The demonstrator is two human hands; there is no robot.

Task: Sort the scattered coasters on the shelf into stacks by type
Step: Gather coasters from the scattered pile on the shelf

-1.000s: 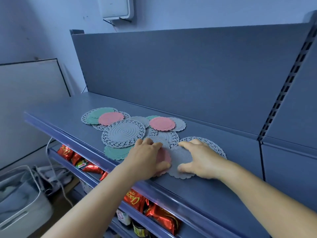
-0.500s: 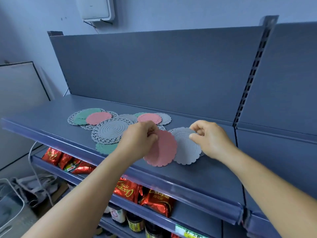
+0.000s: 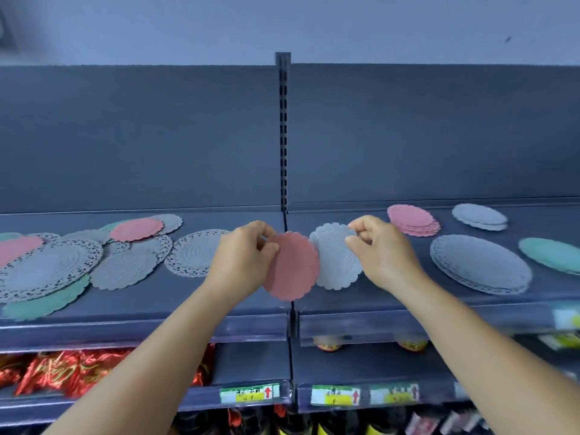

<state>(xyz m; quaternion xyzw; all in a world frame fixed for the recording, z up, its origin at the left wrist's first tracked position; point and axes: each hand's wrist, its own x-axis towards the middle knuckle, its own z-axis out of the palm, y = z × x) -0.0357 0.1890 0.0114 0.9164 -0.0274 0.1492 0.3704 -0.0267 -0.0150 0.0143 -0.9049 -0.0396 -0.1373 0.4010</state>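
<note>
Above shelf [image 3: 141, 304]: left hand [image 3: 243, 262] pinches pink coaster [image 3: 292, 266].

Your dark blue-grey metal shelf [image 3: 194, 296] carries scattered pink, grey and teal scalloped coasters [image 3: 125, 268] on its left; right, a pink stack [image 3: 412, 219], seemingly stacked grey lace mats [image 3: 480, 266]

Scattered coasters [image 3: 94, 259] lie left on the shelf [image 3: 188, 296], apparently sorted stacks [image 3: 480, 265] right.
</note>
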